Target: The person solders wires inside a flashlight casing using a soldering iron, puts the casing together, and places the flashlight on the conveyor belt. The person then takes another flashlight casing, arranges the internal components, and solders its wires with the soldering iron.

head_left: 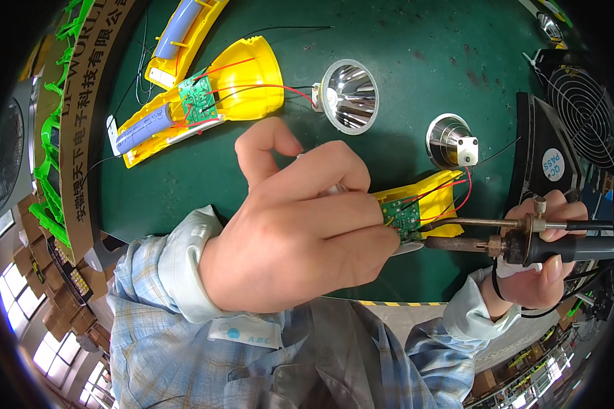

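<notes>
My left hand [293,225] is closed over the near end of a yellow flashlight shell half [438,198]; the curled fingers hide most of what they grip. A green circuit board [400,215] sits in that shell beside my fingertips. Red and black wires run from it to a silver reflector [446,141] with a white tab, lying just beyond. My right hand [535,283] grips a soldering iron [559,247] with a thin metal feed tube [484,223] above its barrel. Both iron tip and tube end reach the board's right edge; exact contact is too small to tell.
On the green bench mat [402,75], a second yellow shell [252,75] holds a blue battery [145,128] and a board, wired to another reflector [350,97]. Behind it lies another shell with a battery [177,31]. A cardboard box [82,129] borders the left; a fan [583,105] stands right.
</notes>
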A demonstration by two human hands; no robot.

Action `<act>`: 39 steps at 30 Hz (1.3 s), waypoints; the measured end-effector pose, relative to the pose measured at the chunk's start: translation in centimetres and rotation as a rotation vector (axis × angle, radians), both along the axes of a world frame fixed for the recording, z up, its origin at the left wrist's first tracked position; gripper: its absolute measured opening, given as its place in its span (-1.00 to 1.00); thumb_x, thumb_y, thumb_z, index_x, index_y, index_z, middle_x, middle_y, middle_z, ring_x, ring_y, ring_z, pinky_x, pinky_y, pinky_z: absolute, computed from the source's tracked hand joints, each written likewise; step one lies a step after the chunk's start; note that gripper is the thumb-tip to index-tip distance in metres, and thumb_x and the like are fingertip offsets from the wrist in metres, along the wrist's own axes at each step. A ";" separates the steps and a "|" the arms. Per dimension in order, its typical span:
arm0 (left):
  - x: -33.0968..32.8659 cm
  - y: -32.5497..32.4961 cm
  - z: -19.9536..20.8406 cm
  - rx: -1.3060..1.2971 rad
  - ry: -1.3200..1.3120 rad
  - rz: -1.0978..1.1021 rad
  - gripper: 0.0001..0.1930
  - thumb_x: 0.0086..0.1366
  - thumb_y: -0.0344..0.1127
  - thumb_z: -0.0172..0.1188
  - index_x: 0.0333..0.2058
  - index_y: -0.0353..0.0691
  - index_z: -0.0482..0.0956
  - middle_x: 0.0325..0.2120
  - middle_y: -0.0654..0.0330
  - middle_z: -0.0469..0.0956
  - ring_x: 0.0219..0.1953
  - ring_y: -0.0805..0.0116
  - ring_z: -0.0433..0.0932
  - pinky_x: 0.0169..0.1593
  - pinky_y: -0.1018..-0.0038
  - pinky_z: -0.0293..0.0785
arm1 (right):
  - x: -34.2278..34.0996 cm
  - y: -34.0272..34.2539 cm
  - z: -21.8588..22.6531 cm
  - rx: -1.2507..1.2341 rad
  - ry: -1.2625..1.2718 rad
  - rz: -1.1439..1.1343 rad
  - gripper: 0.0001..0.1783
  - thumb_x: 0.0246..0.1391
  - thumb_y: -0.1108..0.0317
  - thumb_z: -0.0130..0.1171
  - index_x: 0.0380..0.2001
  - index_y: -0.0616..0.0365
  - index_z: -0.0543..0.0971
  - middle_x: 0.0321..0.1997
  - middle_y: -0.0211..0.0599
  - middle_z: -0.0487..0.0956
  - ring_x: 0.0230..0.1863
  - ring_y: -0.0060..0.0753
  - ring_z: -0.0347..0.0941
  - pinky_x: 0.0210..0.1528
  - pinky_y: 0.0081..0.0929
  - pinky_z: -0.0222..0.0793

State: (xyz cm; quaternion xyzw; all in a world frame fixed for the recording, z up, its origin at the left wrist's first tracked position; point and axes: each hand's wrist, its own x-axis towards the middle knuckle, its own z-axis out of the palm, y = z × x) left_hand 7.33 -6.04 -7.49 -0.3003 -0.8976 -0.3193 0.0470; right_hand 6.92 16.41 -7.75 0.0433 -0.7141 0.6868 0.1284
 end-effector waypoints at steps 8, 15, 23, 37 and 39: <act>0.0 0.1 -0.1 0.002 0.003 0.009 -0.80 -0.52 -0.39 0.21 -0.74 0.04 0.49 -0.76 0.53 0.30 -0.53 0.50 0.29 -0.35 0.41 -0.04 | 0.0 0.0 -0.1 0.018 0.018 -0.009 -0.59 -0.32 0.06 0.05 -0.65 0.22 0.26 -0.51 -0.32 0.18 -0.63 -0.50 0.10 -0.68 -0.61 0.05; -0.1 0.1 -0.2 0.006 0.005 0.004 -0.80 -0.52 -0.39 0.20 -0.75 0.04 0.48 -0.76 0.52 0.30 -0.54 0.50 0.29 -0.36 0.42 -0.04 | 0.0 0.1 0.0 0.070 0.003 -0.013 -0.58 -0.31 0.04 0.06 -0.66 0.21 0.26 -0.52 -0.33 0.18 -0.64 -0.51 0.10 -0.68 -0.61 0.05; -0.1 0.2 -0.5 0.031 0.027 0.009 -0.80 -0.53 -0.39 0.18 -0.75 0.03 0.47 -0.77 0.51 0.30 -0.55 0.49 0.29 -0.38 0.43 -0.06 | 0.1 -0.1 0.1 0.068 0.040 -0.004 -0.56 -0.30 0.02 0.07 -0.66 0.21 0.26 -0.51 -0.33 0.18 -0.64 -0.51 0.10 -0.70 -0.63 0.04; -0.1 0.1 -0.5 0.055 0.027 0.019 -0.81 -0.52 -0.39 0.18 -0.75 0.03 0.47 -0.78 0.51 0.29 -0.56 0.50 0.29 -0.38 0.43 -0.06 | 0.0 -0.1 0.0 0.037 0.107 0.020 -0.55 -0.30 0.00 0.09 -0.67 0.21 0.27 -0.53 -0.34 0.18 -0.65 -0.52 0.12 -0.71 -0.64 0.05; -0.1 0.2 -0.7 0.057 0.036 0.021 -0.81 -0.52 -0.39 0.18 -0.74 0.03 0.47 -0.78 0.51 0.29 -0.56 0.50 0.29 -0.38 0.43 -0.06 | 0.0 0.0 -0.1 0.047 0.112 -0.002 -0.55 -0.30 0.01 0.08 -0.67 0.21 0.26 -0.53 -0.35 0.18 -0.65 -0.52 0.12 -0.70 -0.64 0.06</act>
